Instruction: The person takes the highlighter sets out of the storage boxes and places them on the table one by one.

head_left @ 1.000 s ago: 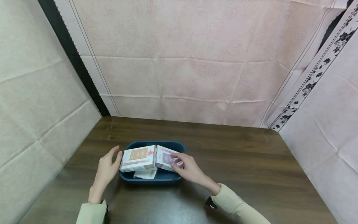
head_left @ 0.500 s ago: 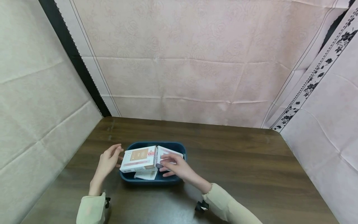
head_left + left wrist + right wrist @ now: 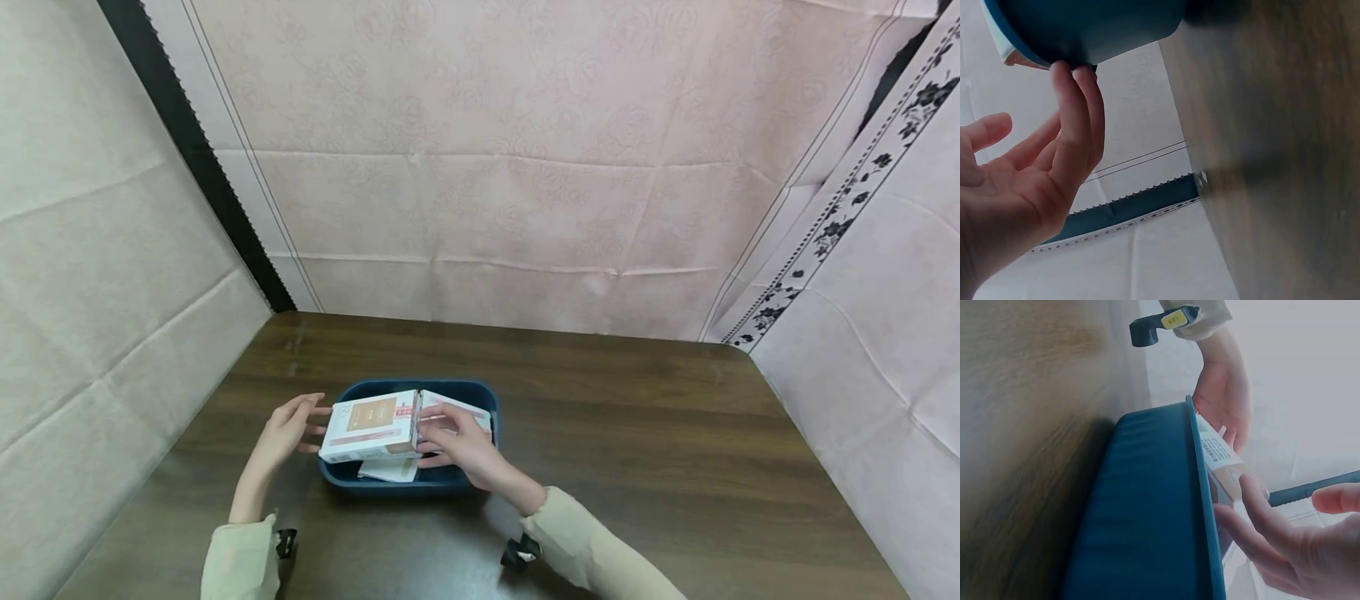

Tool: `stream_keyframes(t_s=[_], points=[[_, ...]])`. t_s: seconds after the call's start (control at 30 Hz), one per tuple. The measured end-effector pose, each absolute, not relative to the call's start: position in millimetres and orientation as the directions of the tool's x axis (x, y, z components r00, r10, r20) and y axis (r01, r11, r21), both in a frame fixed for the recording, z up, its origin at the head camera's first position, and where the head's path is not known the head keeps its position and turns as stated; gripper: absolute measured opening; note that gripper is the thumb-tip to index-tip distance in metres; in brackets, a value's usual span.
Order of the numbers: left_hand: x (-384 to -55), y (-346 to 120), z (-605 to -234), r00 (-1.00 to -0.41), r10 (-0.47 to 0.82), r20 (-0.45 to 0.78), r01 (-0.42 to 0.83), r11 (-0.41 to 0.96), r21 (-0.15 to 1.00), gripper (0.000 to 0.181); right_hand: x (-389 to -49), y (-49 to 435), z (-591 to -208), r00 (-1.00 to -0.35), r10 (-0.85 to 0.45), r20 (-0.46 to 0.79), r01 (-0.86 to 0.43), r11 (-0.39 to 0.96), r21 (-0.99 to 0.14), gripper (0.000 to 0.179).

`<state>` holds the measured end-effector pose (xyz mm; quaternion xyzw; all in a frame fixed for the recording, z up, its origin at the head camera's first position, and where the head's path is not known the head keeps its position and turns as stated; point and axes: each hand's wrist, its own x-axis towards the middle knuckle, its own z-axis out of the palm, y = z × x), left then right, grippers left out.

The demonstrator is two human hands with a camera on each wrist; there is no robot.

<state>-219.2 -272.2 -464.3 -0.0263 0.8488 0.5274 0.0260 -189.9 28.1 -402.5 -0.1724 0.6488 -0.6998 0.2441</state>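
One pale cloth [image 3: 90, 250] at far left, edged by a dark band [image 3: 202, 167]. Next, a light green sleeve [image 3: 240, 558], and past its cuff the left hand [image 3: 285, 432], grip apart, fingers fairly straight; in the left wrist view, two fingertips up at the rim of a dark blue basin [image 3: 375, 490], apparently touching. Then the basin itself, set on the brown wooden table [image 3: 637, 442]. At its left side, a white box [image 3: 371, 425] with a tan panel and red marks, tilted, left end up at the rim. Under the near edge of that box, a flat white item [image 3: 392, 471], kind unclear. Just beside, on the right, a second box [image 3: 437, 401], also in the basin, slanting the other way and partly covered. Over it, the right hand [image 3: 467, 446], grip apart, thumb clear of the fingers, fingertips near the seam between both boxes; firm contact impossible to tell. Farther right, a black clip [image 3: 519, 552] at the wrist and a matching sleeve. At far right, a floral border [image 3: 840, 221] on white cloth.
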Motion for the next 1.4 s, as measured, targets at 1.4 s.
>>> stream_keyframes(t_s=[1.4], points=[[-202.3,-277.8,-425.6,-0.934,0.211,-0.289,-0.272,0.104,0.957,0.075,-192.6,-4.6,-407.6,-0.931,-0.354,-0.094,0.053,0.124,-0.991,0.059]])
